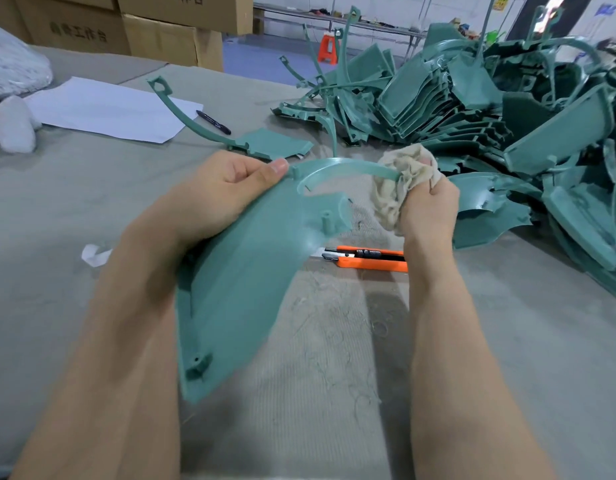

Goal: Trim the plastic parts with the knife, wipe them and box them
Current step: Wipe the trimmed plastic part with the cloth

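A large teal plastic part [244,285] with a curved arm is held above the grey table [334,358]. My left hand [216,195] grips its upper edge, thumb on top near the base of the arm. A crumpled beige cloth [400,188] is bunched in my right hand [429,209], wrapped around the far end of the arm. The orange utility knife [368,258] lies on the table just below my right wrist, partly hidden by the part. Another single teal part [265,143] with a long arm lies beyond my left hand.
A big heap of teal parts [490,109] fills the right side of the table. A white sheet of paper [105,109] with a black pen [213,122] lies at the back left. Cardboard boxes [161,36] stand behind. Thin plastic shavings are scattered on the cloth cover.
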